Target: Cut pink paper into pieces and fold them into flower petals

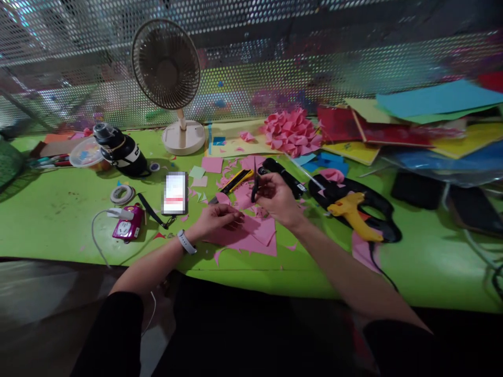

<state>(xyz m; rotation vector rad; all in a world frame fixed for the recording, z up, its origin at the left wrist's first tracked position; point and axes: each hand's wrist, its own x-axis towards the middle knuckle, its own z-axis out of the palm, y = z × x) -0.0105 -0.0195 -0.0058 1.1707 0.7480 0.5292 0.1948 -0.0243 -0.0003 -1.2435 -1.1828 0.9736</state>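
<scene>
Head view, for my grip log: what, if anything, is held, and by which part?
The right hand holds scissors by the black handles; for the left hand, it cannot be told.

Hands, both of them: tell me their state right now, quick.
Left hand: loosely curled over the pink paper; whether it grips anything cannot be told.
Right hand: closed, holding the black-handled scissors, blades up.

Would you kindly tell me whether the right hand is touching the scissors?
Touching: the head view shows the right hand holding the scissors by their dark handle end.
</scene>
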